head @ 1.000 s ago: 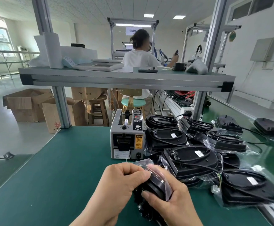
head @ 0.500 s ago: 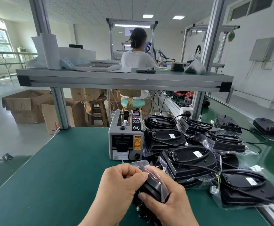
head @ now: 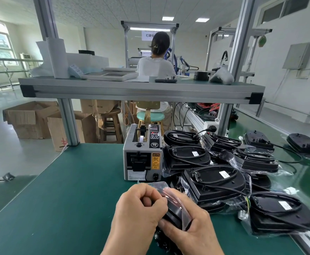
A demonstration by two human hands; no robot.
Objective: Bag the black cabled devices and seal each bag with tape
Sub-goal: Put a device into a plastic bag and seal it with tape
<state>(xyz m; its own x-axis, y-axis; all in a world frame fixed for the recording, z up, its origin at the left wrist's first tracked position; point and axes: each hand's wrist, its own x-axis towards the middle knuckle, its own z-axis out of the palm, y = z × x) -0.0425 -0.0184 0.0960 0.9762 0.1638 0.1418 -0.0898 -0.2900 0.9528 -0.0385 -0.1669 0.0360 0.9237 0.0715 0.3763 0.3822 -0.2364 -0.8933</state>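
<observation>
While right hand (head: 192, 236) grips black device (head: 173, 211), left hand (head: 138, 216) pinches bag (head: 186, 218).

Only the person's two hands and a short stretch of arm behind each show, low in the frame around 6 o'clock. The left hand (head: 141, 208) is bare, its back broad and smooth, with a row of rounded knuckles along its 12 to 1 o'clock side and shallow creases over the finger joints. The left forearm (head: 124, 242), toward 7 o'clock of that hand, is bare as far as the frame edge. The right hand (head: 192, 232), at 4 o'clock of the left, is bare too, with a smooth back and a thick thumb (head: 168, 225) on its 9 o'clock side. Its wrist (head: 207, 249) is bare and cut by the lower edge. The fingernails are too blurred to make out.
</observation>
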